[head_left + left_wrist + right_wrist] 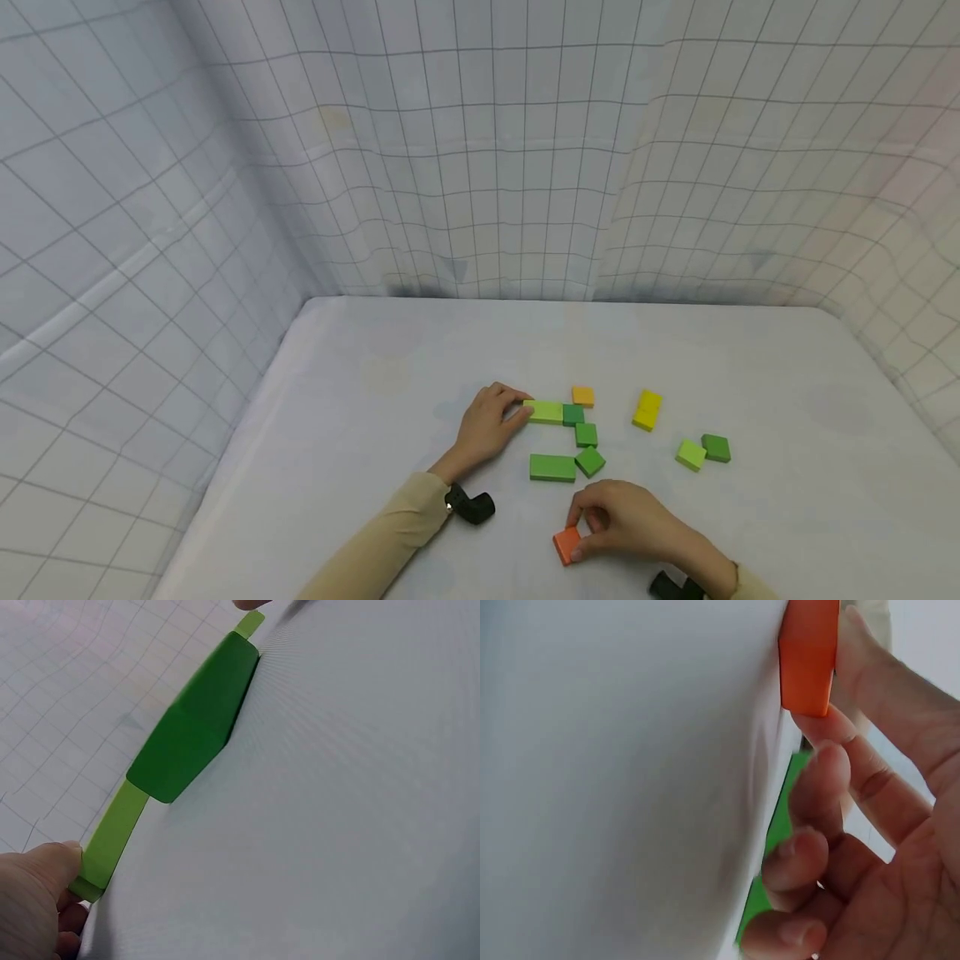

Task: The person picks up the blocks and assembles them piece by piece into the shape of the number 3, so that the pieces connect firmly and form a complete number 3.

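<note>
My left hand grips the left end of a long light green block, thumb on the near side. The left wrist view shows my thumb against this block. A small dark green block touches its right end. Closer to me, my right hand pinches an orange block between thumb and forefinger. In the right wrist view the orange block is at or just above the table; I cannot tell which. Its other fingers hang loosely curled.
Near the middle lie a small green block, a turned green block and a long green block. An orange-yellow block sits behind. To the right are yellow, light green and green blocks. Grid-patterned curtains surround the white table.
</note>
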`<state>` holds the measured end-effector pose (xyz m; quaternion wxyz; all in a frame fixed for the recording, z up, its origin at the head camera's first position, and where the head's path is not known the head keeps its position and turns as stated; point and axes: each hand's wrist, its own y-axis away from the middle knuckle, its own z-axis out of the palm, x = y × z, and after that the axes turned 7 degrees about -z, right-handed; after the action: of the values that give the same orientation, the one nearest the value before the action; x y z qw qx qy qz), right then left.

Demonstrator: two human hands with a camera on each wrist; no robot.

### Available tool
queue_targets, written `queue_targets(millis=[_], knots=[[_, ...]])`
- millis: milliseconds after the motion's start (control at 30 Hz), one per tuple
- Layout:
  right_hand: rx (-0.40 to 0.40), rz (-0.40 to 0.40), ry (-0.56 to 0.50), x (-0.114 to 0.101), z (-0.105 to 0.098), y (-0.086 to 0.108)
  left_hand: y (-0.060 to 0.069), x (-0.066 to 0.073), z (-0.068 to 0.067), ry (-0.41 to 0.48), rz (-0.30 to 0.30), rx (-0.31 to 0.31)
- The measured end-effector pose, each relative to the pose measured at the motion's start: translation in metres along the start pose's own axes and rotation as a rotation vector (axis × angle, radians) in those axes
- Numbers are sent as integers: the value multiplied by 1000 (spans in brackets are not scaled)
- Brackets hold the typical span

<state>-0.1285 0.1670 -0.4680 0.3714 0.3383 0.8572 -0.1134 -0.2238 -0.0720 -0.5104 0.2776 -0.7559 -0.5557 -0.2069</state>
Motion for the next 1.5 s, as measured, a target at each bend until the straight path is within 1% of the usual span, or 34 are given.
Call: queue_targets(millis=[133, 300, 533, 633, 700, 900, 1100, 1200, 1333, 1500], knots=[[16, -35, 112, -10, 4, -17, -2, -2, 0, -6, 5, 1], [29, -67, 212, -18, 7, -36, -3, -4, -1, 1, 14, 0], [70, -176, 369, -25, 8, -59, -3, -4, -1, -12, -5, -7], [90, -196, 436, -28, 7, -66, -4, -3, -1, -22, -10, -7], [104, -195, 472, -30, 7, -71, -4, -3, -1, -22, -8, -5], [143, -169, 532, -35, 6, -79, -4, -2, -3, -21, 7, 10], [192, -129, 557, -35, 8, -88, -2, -3, -2, -29, 53, 52], [212, -114, 572, -35, 8, -90, -2, -3, -1, -24, 63, 61], [245, -106, 586, -33, 7, -92, -1, -3, -1, -21, 41, 33], [279, -74, 599, -29, 7, -94, -1, -2, -1, -21, 31, 6]])
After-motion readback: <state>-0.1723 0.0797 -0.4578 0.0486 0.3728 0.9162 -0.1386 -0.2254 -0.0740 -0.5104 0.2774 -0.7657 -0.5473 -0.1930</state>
